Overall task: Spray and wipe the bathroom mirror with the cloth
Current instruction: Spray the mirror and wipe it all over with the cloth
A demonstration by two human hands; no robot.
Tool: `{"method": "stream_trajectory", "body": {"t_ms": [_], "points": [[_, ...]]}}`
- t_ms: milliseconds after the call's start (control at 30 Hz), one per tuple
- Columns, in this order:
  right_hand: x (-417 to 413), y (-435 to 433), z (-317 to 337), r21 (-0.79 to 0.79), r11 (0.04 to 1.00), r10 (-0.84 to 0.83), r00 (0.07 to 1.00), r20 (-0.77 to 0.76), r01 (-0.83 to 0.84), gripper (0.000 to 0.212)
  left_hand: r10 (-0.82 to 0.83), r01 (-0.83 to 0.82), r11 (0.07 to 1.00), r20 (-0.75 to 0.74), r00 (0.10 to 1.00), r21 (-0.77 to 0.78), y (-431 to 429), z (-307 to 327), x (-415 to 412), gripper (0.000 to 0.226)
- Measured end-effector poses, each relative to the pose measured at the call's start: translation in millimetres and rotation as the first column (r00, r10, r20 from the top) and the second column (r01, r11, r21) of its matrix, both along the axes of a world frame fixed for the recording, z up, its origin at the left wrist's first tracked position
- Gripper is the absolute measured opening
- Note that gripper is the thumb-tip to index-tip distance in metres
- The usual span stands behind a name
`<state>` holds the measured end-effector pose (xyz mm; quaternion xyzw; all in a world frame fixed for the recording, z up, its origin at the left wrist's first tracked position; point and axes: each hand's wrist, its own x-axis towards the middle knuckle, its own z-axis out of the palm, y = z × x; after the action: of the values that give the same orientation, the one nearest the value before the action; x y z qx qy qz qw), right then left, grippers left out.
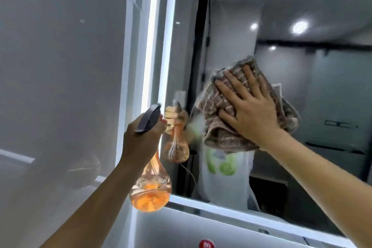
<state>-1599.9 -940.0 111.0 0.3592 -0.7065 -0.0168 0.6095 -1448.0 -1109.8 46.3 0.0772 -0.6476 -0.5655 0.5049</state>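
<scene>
— How far along are you?

— Mid-wipe, I'd judge. My right hand [249, 110] is spread flat, fingers [231, 84] straight, pressing the bunched brown cloth [217, 133] against the mirror [312, 90], toward its left side.

— And the spray?

— My left hand [145, 137] is wrapped round the neck of the orange spray bottle [153, 183], held just off the glass by the lit edge [155, 46].

— What's left?

— I can't tell which areas are wet or wiped. The top and right side likely need passes yet.

arms [322, 177]: 2, bare | reflected torso: white T-shirt [227, 187] | print [226, 168]: green shapes
</scene>
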Motion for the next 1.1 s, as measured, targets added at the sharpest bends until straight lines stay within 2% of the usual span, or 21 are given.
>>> {"method": "stream_trajectory", "body": {"t_ms": [67,100,167,233,333,433,667,867,967,1067,1100], "points": [[6,-12,39,-0.146,0.989,-0.010,0.998,0.062,0.019,0.067,-0.023,0.022,1.000,-0.025,0.999,-0.019,6,1,-4,0.025],[10,-24,51,-0.152,0.988,-0.020,0.995,0.098,0.035,0.068,-0.022,0.021,0.999,-0.028,0.999,-0.028,10,2,-6,0.025],[18,-42,59,-0.078,0.996,-0.041,0.989,0.141,0.052,0.075,-0.026,0.025,1.000,-0.046,0.999,-0.018,17,6,-12,0.025],[16,-39,58,-0.023,0.999,-0.039,0.993,0.108,0.042,0.079,-0.057,0.058,0.998,-0.080,0.995,0.009,23,9,-18,0.024],[5,-15,62,-0.009,0.998,-0.057,0.998,0.000,0.057,0.082,-0.076,0.075,0.997,-0.113,0.991,-0.019,40,18,-28,0.013],[1,9,66,-0.020,0.997,-0.068,0.998,0.015,0.068,0.082,-0.086,0.081,0.996,-0.129,0.988,-0.045,67,28,-39,0.008],[-29,118,54,-0.133,0.982,-0.127,0.991,0.035,0.131,0.079,-0.142,0.143,0.990,-0.133,0.981,-0.003,150,31,-67,0.017],[-58,228,17,-0.182,0.969,-0.158,0.985,0.067,0.168,0.072,-0.229,0.221,0.971,-0.091,0.969,-0.094,235,22,-90,0.042],[-67,278,-2,-0.205,0.960,-0.176,0.980,0.097,0.192,0.071,-0.256,0.248,0.965,-0.091,0.962,-0.089,268,13,-95,0.019],[-70,306,-15,-0.215,0.955,-0.171,0.972,0.159,0.203,0.071,-0.271,0.266,0.962,-0.110,0.956,-0.057,286,-2,-95,0.028],[-69,308,-17,-0.218,0.955,-0.166,0.970,0.177,0.203,0.072,-0.272,0.268,0.962,-0.105,0.957,-0.054,289,-7,-94,0.023]]}}
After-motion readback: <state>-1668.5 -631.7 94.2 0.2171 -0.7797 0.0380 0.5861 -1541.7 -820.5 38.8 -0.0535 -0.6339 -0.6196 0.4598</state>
